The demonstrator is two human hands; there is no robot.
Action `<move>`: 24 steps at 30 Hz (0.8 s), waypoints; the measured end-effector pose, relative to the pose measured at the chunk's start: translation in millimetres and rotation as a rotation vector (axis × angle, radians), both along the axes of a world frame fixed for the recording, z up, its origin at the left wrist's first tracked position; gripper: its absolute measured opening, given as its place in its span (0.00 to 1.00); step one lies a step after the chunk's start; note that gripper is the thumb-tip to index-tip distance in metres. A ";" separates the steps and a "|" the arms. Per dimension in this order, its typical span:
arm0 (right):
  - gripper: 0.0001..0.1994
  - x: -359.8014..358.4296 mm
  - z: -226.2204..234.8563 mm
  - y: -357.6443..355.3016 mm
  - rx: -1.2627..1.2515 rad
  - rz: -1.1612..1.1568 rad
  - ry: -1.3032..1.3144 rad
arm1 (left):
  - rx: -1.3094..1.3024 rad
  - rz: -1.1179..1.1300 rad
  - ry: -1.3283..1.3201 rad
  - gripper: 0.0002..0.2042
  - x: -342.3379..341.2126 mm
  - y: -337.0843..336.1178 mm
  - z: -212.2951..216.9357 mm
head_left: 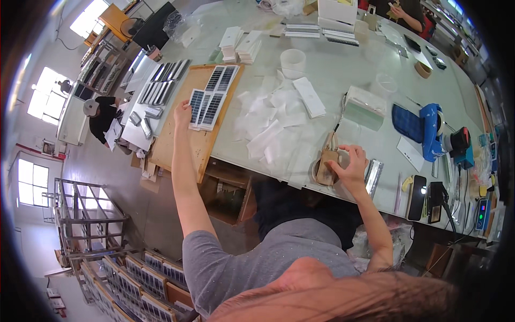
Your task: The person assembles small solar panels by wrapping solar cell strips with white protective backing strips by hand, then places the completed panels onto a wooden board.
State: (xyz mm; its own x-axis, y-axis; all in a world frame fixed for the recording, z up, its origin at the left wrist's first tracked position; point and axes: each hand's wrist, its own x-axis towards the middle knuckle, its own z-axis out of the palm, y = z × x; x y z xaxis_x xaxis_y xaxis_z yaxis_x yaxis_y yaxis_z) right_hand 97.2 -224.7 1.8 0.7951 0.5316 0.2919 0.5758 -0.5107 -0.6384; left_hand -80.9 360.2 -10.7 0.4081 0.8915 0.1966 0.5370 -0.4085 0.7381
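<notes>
On board [168, 144], panels [216, 101] are met from L by curled L hand [183, 114], hold unclear; R hand [351, 165] half-open @ tan block [326, 169].

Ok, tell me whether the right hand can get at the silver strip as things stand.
Most likely yes: the silver strip lies just to the right of the right hand, with nothing visible between them. The hand is at the tan block, so it would probably have to leave that first.
</notes>
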 end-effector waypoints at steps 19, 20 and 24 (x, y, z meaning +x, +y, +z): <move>0.14 -7.9 12.4 12.8 0.095 0.117 -0.015 | 0.537 -0.773 0.125 0.12 65.3 -346.6 -0.3; 0.14 -8.4 12.6 13.0 0.096 0.113 -0.017 | 0.524 -0.770 0.164 0.09 66.7 -344.8 -2.9; 0.13 -8.6 12.0 12.6 0.137 0.104 -0.025 | 0.564 -0.749 0.127 0.04 69.7 -345.5 -4.6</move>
State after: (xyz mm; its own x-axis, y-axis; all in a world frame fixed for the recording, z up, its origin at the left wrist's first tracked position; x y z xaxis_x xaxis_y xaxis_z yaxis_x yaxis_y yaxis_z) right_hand 88.6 -212.1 13.8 0.7296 0.5642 0.3864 0.6375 -0.3568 -0.6828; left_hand -11.2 14.7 -15.3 0.8838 0.1760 0.4335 0.0533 -0.9584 0.2804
